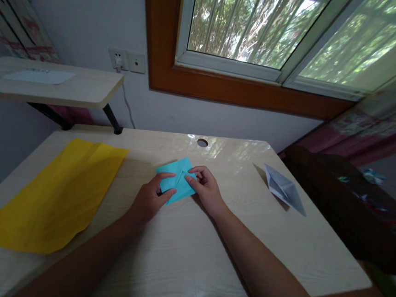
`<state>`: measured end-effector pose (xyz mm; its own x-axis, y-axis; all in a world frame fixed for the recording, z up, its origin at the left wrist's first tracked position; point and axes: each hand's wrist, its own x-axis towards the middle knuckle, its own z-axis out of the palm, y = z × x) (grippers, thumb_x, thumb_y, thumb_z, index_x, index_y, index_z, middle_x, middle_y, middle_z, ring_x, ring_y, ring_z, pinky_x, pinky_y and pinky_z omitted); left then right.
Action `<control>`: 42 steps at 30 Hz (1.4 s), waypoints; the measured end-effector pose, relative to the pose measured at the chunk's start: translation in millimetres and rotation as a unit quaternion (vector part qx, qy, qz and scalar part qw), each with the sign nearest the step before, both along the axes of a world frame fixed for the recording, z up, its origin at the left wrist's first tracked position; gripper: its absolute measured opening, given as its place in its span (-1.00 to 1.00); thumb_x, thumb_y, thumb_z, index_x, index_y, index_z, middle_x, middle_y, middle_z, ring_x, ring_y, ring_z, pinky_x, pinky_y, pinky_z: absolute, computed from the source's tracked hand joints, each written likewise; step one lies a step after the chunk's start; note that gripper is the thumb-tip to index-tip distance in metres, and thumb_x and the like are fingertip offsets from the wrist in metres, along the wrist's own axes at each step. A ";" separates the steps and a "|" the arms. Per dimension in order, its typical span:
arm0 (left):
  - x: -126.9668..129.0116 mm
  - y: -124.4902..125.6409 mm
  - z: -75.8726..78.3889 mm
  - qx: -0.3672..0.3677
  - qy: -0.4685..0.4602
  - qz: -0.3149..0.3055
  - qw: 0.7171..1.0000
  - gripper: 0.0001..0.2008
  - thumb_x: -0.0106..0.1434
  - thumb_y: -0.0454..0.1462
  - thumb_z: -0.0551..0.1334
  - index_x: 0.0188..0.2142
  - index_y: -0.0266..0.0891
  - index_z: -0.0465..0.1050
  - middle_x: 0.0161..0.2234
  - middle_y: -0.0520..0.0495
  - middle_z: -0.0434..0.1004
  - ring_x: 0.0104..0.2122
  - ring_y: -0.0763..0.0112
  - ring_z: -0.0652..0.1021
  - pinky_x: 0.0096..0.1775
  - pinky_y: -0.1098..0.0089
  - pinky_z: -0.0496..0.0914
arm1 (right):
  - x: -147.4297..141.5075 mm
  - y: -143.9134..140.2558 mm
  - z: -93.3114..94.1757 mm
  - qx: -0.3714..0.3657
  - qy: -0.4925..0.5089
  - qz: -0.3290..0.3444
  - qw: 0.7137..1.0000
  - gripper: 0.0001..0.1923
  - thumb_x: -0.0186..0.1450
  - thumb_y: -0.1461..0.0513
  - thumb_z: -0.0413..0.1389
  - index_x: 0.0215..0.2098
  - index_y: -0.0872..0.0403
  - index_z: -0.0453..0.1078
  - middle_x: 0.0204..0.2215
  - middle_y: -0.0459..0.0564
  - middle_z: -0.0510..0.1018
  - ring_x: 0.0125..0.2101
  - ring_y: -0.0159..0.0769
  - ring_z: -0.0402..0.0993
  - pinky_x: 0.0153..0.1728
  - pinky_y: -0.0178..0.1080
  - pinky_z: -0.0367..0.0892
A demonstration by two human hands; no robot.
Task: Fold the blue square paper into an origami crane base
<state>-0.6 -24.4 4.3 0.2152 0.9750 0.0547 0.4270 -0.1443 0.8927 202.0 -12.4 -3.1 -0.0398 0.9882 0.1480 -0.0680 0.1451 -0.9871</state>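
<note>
1. The folded paper (177, 180) between the hands is turquoise blue.
2. The large sheet (55, 196) by the table's left edge is bright yellow.
3. The folded figure (284, 189) near the right edge is pale grey-white.
4. The table (188, 258) shows light cream woodgrain.

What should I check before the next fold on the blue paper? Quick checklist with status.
1. Left hand pinning the blue paper: ok, fingers on its near edge.
2. Right hand on the fold: ok, fingertips at the centre flap.
3. Paper flat on desk: ok.
4. Crease aligned: cannot tell, too small.
5. Yellow sheet and grey folded piece apart from it: ok.
</note>
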 end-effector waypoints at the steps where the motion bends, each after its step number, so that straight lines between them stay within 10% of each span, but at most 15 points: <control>1: 0.1 0.0 -0.5 -0.001 -0.002 0.003 1.000 -0.58 0.22 -0.10 0.30 0.06 -0.13 0.45 -0.57 0.18 0.25 -0.58 0.49 0.30 -0.51 0.49 0.18 | 0.2 -0.1 0.4 0.000 -0.002 0.002 1.000 -0.71 0.23 0.04 0.30 -0.21 -0.03 0.38 -0.47 -0.18 0.36 -0.47 -0.38 0.23 -0.46 -0.30 0.14; 16: 0.0 -1.2 0.1 0.015 0.002 -0.003 1.000 -0.67 0.25 -0.13 0.27 0.00 -0.12 0.50 -0.52 0.15 0.34 -0.54 0.49 0.32 -0.46 0.48 0.22 | 2.4 0.2 3.5 0.084 -0.097 -0.017 0.992 -0.72 0.30 -0.01 0.23 -0.36 0.01 0.44 -0.23 -0.01 0.48 -0.20 -0.23 0.39 -0.17 -0.20 0.31; 42: 1.9 -4.4 -4.5 -0.015 -0.061 -0.038 0.997 -0.69 0.19 -0.13 0.35 -0.09 -0.13 0.47 -0.45 0.07 0.54 -0.45 0.40 0.54 -0.37 0.43 0.41 | 3.6 -0.5 3.1 0.011 -0.056 -0.072 0.996 -0.67 0.25 -0.02 0.27 -0.42 0.03 0.37 -0.55 -0.16 0.31 -0.51 -0.37 0.18 -0.48 -0.28 0.10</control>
<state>1.3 -28.9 -0.3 0.2817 0.9579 0.0556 0.3043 -0.1442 0.9416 205.6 -12.9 0.0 0.0846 0.9815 0.1715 0.0647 0.1663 -0.9839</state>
